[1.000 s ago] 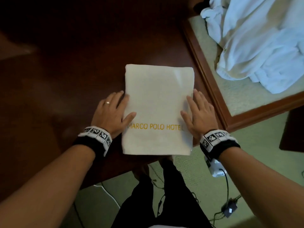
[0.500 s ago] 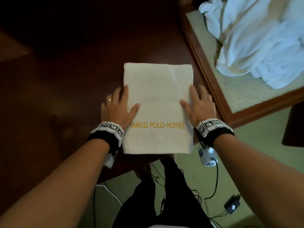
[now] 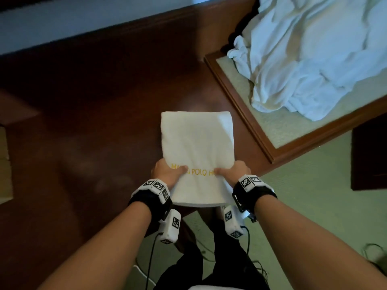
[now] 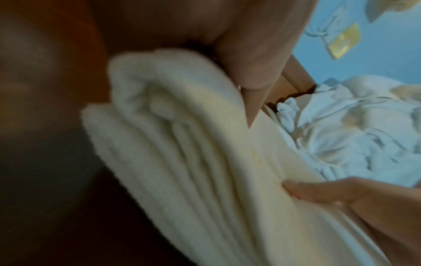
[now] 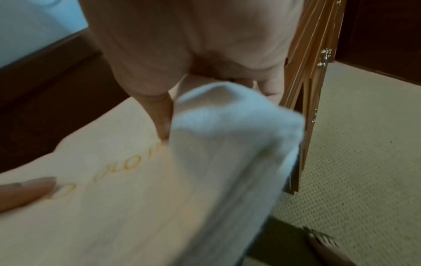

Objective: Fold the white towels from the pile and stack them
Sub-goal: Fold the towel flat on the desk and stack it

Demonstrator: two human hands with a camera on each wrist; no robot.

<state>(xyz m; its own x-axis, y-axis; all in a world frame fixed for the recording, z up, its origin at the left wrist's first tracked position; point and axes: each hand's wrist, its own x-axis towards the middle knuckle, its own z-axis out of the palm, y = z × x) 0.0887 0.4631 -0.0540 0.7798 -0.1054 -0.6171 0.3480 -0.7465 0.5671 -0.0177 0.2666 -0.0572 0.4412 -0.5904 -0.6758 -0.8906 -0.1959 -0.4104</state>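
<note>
A folded white towel with gold "MARCO POLO HOTEL" lettering lies on the dark wooden table, its near end lifted. My left hand grips its left edge, thumb on top over the lettering. My right hand grips the right edge the same way. In the left wrist view the towel's stacked layers show under my thumb, with the right hand's thumb further along. In the right wrist view my thumb presses the towel beside a lifted fold. The pile of unfolded white towels lies at the upper right.
The pile rests on a low wood-framed platform to the right of the table. Green carpet with cables lies below and right. A dark piece of furniture stands at the far right. A wall runs behind the table.
Both hands slid back from lying flat at the towel's sides to its near end and curled round the edges, thumbs on top. The near end has risen off the table.
</note>
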